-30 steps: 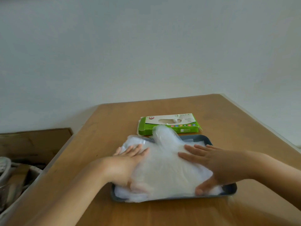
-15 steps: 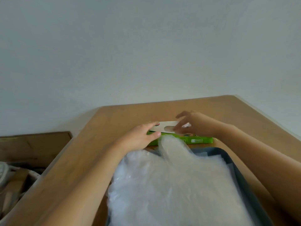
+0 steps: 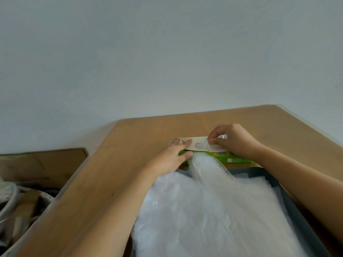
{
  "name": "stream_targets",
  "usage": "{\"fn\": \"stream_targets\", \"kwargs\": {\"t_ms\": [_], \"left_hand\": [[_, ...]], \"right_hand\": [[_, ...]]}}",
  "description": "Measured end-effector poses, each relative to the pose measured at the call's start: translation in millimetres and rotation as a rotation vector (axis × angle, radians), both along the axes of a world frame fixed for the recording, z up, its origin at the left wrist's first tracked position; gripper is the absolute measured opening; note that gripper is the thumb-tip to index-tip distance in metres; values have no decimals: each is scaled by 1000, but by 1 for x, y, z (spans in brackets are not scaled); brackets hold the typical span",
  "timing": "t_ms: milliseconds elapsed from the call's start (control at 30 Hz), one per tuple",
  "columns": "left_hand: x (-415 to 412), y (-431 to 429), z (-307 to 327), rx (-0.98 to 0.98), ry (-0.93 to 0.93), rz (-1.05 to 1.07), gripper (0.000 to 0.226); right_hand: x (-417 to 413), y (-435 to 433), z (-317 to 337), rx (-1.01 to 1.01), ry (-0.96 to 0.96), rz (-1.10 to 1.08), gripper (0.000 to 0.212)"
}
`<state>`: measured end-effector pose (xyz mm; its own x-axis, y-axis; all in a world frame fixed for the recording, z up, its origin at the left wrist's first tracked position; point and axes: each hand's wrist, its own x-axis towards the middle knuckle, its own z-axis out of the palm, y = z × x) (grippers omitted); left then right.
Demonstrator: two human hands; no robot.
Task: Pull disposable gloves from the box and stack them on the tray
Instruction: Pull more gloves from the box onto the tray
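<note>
**Change since the earlier views:** both hands have left the glove pile, where they lay flat, and are now on the box. The right hand has closed in on the box's opening.

- **Box** (image 3: 235, 160): green card with a white top, lying flat on the bench (image 3: 141, 138), with an oval opening in the top face.
- **Left hand** (image 3: 171, 159): at the box's left end. The fingers lie over the top and the thumb presses the green front, gripping the box to steady it.
- **Right hand** (image 3: 233, 141): over the opening. The fingers (image 3: 212, 139) are bunched, pinching a wisp of clear film.
- **Next glove** (image 3: 204, 145): that film, barely out of the box.
- **Stacked gloves** (image 3: 213, 210): a thick translucent pile on the near side of the box, with one lobe rising against the box's front.
- **Tray** (image 3: 297, 214): dark, just nearer than the box and mostly buried under the pile. Its rim shows to the right.

**Step in hand, as I judge it:** drawing a fresh glove from the box.

**Next move:** this likely calls for a steady pull up and toward the tray while the left hand keeps the light box pinned. The thin film could drag its neighbours out with it. The glove then needs spreading flat on the pile.
</note>
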<state>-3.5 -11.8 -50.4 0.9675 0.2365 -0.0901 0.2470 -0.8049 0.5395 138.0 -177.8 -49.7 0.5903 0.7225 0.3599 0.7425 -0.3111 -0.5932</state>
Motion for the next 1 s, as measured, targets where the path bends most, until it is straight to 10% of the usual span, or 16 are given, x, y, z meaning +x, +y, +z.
{"fn": "stream_targets", "kwargs": {"t_ms": [467, 633, 800, 1000], "left_hand": [[2, 1, -2, 4, 18, 0, 49], [3, 2, -3, -8, 8, 7, 49], [2, 3, -4, -11, 4, 6, 48], [3, 4, -5, -18, -8, -4, 49]], "right_hand": [[22, -11, 0, 280, 400, -238, 13], [9, -10, -1, -155, -131, 92, 52], [2, 5, -9, 5, -612, 170, 2], [0, 0, 15, 41, 382, -101, 18]]}}
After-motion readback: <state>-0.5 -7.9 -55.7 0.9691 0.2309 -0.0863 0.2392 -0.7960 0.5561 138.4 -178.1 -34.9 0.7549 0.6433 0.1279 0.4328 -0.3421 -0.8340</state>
